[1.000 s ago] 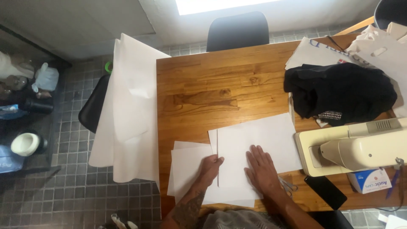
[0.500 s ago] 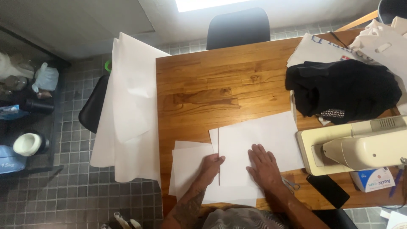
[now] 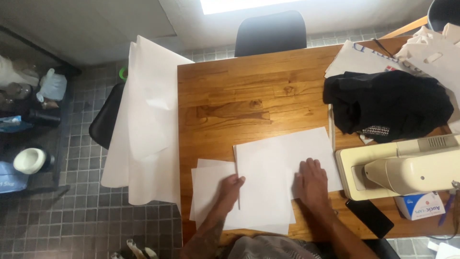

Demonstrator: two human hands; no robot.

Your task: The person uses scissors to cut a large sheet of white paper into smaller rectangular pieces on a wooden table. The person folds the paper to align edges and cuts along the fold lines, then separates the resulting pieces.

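seen from above: wooden worktop (image 3: 249,96) with white paper sheets (image 3: 278,163) stacked loosely near the front edge. left hand (image 3: 232,186) at the left border of the top sheet, fingers curled over that edge, thumb on top, seemingly gripping the border; lower sheets (image 3: 208,184) poking out to the left beneath. right hand (image 3: 312,181) flat on the top sheet, fingers spread and pointing away from the body, palm pressing down. top sheet slightly tilted, its far right corner reaching close to the sewing machine (image 3: 402,168), cream-coloured, standing at the right side of the worktop. black cloth (image 3: 388,103) bundled behind the machine, partly over more white paper (image 3: 359,60) at the far right corner. dark phone (image 3: 369,218) lying near the front edge, just beside the machine base; small white-and-blue box (image 3: 416,206) next to it, under the machine's arm. large white paper roll (image 3: 148,120) draped over the left edge of the worktop, hanging down toward the tiled floor (image 3: 81,220) and over a dark stool (image 3: 104,120). black chair (image 3: 270,32) pushed in at the far side. bottles and a white bowl (image 3: 29,159) on a low shelf at the far left, well apart from the hands.
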